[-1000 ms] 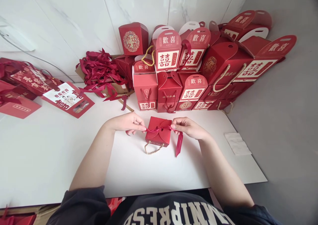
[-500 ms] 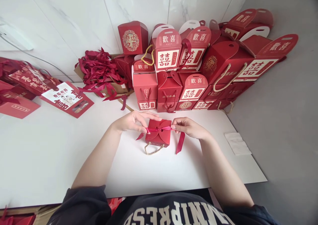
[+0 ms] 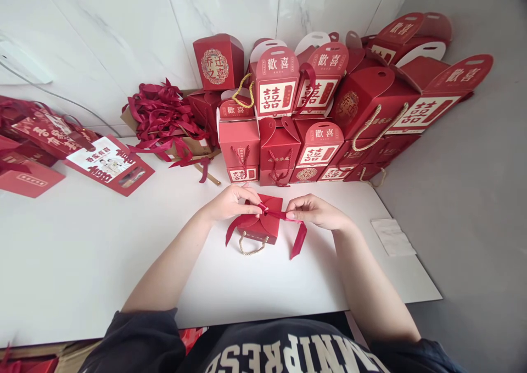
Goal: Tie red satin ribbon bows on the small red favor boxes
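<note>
Left hand (image 3: 231,202), box's (image 3: 263,227) 9 o'clock, pinching ribbon (image 3: 278,215) near centre; right hand (image 3: 316,212) pinching it, 3 o'clock. Rope handle (image 3: 253,252), 6 o'clock.

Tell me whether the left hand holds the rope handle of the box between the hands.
No, the left hand pinches the ribbon over the box, while the rope handle loops free from the box's near side.
</note>
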Available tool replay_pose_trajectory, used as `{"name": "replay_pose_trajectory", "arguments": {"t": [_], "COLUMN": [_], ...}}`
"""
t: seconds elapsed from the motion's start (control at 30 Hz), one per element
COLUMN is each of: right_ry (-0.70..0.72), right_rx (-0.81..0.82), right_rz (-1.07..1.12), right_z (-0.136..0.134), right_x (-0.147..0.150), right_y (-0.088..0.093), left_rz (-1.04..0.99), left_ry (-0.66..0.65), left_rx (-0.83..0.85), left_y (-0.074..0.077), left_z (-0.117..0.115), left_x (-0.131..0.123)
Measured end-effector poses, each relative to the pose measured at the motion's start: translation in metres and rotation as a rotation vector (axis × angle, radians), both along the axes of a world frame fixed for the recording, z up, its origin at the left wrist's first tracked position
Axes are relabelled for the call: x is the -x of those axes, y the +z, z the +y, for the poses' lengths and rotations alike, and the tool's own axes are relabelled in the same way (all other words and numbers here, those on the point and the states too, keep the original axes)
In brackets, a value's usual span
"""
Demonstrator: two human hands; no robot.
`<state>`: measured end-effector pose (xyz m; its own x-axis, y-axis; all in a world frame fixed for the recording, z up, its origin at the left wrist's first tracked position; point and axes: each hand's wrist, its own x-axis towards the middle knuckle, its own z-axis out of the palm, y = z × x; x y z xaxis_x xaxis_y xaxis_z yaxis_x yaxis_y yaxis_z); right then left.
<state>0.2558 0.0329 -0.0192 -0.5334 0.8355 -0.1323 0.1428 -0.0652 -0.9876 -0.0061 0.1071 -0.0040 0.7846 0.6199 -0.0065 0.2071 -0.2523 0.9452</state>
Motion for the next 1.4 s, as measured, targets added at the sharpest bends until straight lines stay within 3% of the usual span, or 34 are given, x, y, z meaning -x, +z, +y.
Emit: {"name": "replay_pose_trajectory", "arguments": {"t": [0.17, 0.3, 0.47, 0.57, 0.7, 0.97, 1.17, 1.4], "right_ry": [0.032, 0.024, -0.048, -0.087, -0.135, -0.334, -0.326, -0.423], "right_rx": [-0.069, -0.294, -0.619, -0.701, -0.746, -0.646, -0.686, -0.620], "right_rz": [0.059, 0.042, -0.190, -0.333, -0.412, -0.297, -0.314, -0.248], "right_z": [-0.006, -0.010, -0.009, -0.009, -0.011, -0.008, -0.006, -0.007], "right_x": [0.007, 0.026, 0.045, 0.050, 0.053, 0.050, 0.053, 0.045], "right_y": [0.006, 0.016, 0.018, 0.014, 0.014, 0.010, 0.002, 0.003], "left_rz": [0.095, 0.152, 0.162, 0.149, 0.144, 0.171, 0.074, 0.094], "left_ry": [0.013, 0.003, -0.042, -0.053, -0.046, -0.002, -0.003, -0.033], "left_rx": [-0.049, -0.092, -0.112, -0.108, -0.119, -0.179, 0.016, 0.010], "left_y": [0.000, 0.004, 0.010, 0.012, 0.011, 0.007, 0.008, 0.016], "left_z": [0.000, -0.001, -0.003, -0.004, -0.006, -0.006, -0.009, -0.010], "left_x": [0.002, 0.003, 0.000, -0.001, -0.001, -0.001, -0.002, 0.001]}}
